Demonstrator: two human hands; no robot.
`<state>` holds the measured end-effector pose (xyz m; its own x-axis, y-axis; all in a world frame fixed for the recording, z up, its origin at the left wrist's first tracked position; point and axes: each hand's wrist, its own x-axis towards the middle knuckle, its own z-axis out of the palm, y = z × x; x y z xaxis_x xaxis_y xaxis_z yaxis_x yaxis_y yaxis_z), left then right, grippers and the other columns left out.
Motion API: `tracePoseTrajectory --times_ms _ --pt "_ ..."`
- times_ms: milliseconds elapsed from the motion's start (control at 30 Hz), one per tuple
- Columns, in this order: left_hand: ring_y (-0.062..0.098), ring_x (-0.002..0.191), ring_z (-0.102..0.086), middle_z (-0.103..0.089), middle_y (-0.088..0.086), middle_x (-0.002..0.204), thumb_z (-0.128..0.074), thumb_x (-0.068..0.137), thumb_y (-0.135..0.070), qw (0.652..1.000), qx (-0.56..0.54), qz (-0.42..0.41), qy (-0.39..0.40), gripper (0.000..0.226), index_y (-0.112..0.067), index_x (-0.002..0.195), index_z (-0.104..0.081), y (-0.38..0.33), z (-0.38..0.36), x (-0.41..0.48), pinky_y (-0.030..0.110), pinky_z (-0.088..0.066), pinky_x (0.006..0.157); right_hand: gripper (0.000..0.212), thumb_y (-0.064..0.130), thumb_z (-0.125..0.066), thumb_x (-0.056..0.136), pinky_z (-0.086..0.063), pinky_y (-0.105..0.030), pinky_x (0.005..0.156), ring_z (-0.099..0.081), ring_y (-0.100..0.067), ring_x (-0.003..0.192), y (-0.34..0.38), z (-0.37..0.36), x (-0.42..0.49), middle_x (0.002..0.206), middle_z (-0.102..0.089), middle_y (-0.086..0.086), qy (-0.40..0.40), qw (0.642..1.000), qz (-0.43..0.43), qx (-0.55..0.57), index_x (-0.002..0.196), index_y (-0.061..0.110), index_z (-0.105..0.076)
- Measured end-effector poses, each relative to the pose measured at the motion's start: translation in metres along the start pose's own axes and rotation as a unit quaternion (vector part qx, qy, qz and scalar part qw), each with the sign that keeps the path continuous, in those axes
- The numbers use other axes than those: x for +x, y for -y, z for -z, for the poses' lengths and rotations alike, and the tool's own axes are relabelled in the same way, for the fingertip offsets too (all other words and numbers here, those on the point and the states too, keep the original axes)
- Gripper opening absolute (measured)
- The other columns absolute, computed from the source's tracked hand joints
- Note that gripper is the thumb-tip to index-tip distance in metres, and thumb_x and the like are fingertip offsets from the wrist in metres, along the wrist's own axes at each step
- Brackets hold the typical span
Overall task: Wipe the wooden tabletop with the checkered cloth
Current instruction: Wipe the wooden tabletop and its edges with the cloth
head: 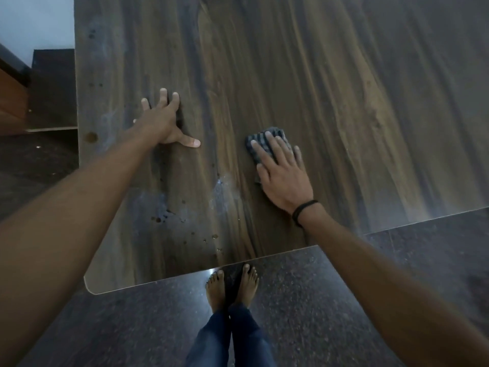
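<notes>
1. Right below us, two bare feet stand on the dark speckled floor, toes at the counter's near edge.
2. Just inside that near edge, dark droplets dot the wood, and there's a pale dusty smear beside them.
3. Further in, the right hand, black wristband on, lies flat on the checkered cloth. Its grip is slack, fingers straight, pressing the bunched cloth onto the counter.
4. Toward the counter's left edge, the left hand is splayed on bare wood, grip empty, thumb pointing at the cloth.
5. Past the counter's left edge, a dark boxy unit and a brown wooden piece sit below a pale wall.
</notes>
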<state>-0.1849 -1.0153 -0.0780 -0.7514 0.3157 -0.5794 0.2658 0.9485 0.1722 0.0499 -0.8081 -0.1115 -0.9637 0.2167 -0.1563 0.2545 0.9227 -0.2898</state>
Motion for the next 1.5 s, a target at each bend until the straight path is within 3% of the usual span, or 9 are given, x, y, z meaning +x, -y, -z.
tracePoseTrajectory --times_ms 133,300,433,567,700,867,1000,1167,1500 --pt "0.045 0.146 0.016 0.022 -0.003 0.162 -0.079 0.056 -0.068 1.000 0.003 0.002 -0.001 0.141 -0.028 0.156 0.012 0.000 -0.002 -0.004 0.069 -0.011 0.114 0.054 0.042 -0.026 0.107 -0.005 -0.050 0.126 -0.006 -0.017 0.156 0.012 -0.022 -0.055 0.170 -0.010 0.004 0.008 0.988 0.150 -0.038 0.160 0.039 -0.018" --pt "0.046 0.146 0.015 0.020 0.000 0.163 -0.075 0.059 -0.072 1.000 0.018 -0.002 0.025 0.137 -0.030 0.156 0.011 -0.006 -0.005 -0.014 0.066 -0.010 0.115 0.055 0.043 -0.026 0.106 -0.006 -0.052 0.126 -0.007 -0.020 0.156 0.012 -0.021 -0.069 0.170 -0.009 0.002 -0.027 0.999 -0.034 0.001 0.160 0.038 -0.019" --pt "0.045 0.145 0.019 0.027 -0.005 0.161 -0.080 0.055 -0.068 0.999 0.012 -0.007 0.033 0.142 -0.034 0.154 0.016 -0.003 -0.021 -0.028 0.067 -0.010 0.115 0.053 0.040 -0.032 0.107 -0.012 -0.051 0.126 -0.012 -0.019 0.156 -0.004 -0.027 -0.114 0.169 -0.015 0.002 0.003 0.984 0.173 -0.046 0.159 0.037 -0.025" --pt "0.045 0.145 0.019 0.028 -0.007 0.160 -0.082 0.052 -0.066 0.999 0.009 0.001 0.039 0.145 -0.037 0.153 0.017 -0.006 -0.017 -0.026 0.070 -0.012 0.113 0.055 0.041 -0.030 0.106 -0.011 -0.055 0.125 -0.009 -0.020 0.156 -0.011 -0.025 -0.115 0.170 -0.012 0.001 -0.043 0.996 -0.078 0.005 0.160 0.036 -0.022" --pt "0.047 0.145 0.017 0.025 -0.006 0.161 -0.081 0.048 -0.069 0.999 0.014 0.000 0.029 0.146 -0.036 0.154 0.015 -0.004 -0.021 -0.026 0.066 -0.010 0.115 0.054 0.039 -0.032 0.106 -0.010 -0.049 0.126 -0.012 -0.018 0.156 -0.016 -0.026 -0.145 0.169 -0.013 0.003 -0.003 0.992 0.118 -0.039 0.159 0.037 -0.023" --pt "0.046 0.145 0.017 0.024 -0.007 0.161 -0.081 0.052 -0.067 1.000 0.004 0.002 0.022 0.143 -0.036 0.155 0.013 -0.004 -0.018 -0.032 0.063 -0.009 0.117 0.055 0.041 -0.029 0.105 -0.007 -0.055 0.125 -0.005 -0.020 0.156 -0.012 -0.026 -0.134 0.170 -0.009 0.000 -0.049 0.994 -0.102 0.008 0.160 0.037 -0.022" --pt "0.043 0.145 0.019 0.024 -0.009 0.161 -0.081 0.051 -0.068 1.000 0.001 0.008 0.027 0.143 -0.038 0.154 0.014 -0.005 -0.019 -0.032 0.063 -0.009 0.116 0.054 0.038 -0.033 0.106 -0.014 -0.054 0.125 -0.013 -0.019 0.156 0.004 -0.039 -0.163 0.169 -0.013 0.001 -0.005 0.990 0.137 -0.032 0.159 0.038 -0.024" --pt "0.043 0.146 0.019 0.023 -0.008 0.162 -0.082 0.055 -0.064 1.000 -0.007 0.003 0.026 0.140 -0.037 0.155 0.012 -0.004 -0.019 -0.034 0.063 -0.008 0.116 0.056 0.040 -0.029 0.106 -0.004 -0.053 0.126 -0.005 -0.021 0.156 0.024 -0.038 -0.135 0.170 -0.006 0.000 -0.028 0.998 -0.055 0.004 0.161 0.037 -0.017" --pt "0.044 0.146 0.017 0.026 -0.009 0.160 -0.069 0.034 -0.087 0.998 0.048 -0.020 0.045 0.154 -0.041 0.152 0.018 0.006 -0.015 -0.022 0.068 -0.009 0.114 0.056 0.040 -0.030 0.107 -0.003 -0.052 0.125 -0.002 -0.020 0.156 0.061 -0.046 -0.123 0.170 -0.004 0.000 -0.008 0.999 0.042 -0.010 0.161 0.035 -0.017"
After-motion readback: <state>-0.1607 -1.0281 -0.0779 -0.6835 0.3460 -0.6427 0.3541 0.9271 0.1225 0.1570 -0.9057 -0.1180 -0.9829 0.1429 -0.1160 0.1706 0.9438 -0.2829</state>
